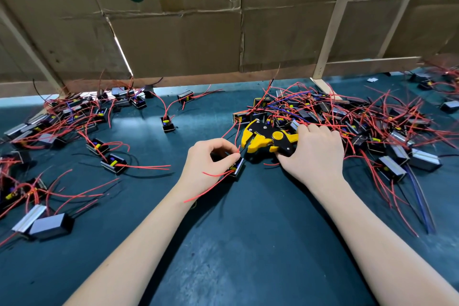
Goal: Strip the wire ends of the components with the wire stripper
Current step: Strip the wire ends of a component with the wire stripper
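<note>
Right hand (314,154) grips the yellow-black wire stripper (267,140), its jaws open toward the left; left hand (211,160) pinches a red wire (239,150) just beside those jaws; its component (237,167) lies on the surface (248,243) under the fingers.

Bright, even light falls on my work from above and behind the brown cardboard wall (173,40), showing through a slit in it and along its lower edge. A pale glare patch lies on the dark teal table mat (236,243). My forearms cast soft shadows. Edges bow and blur from the wide lens.
</note>
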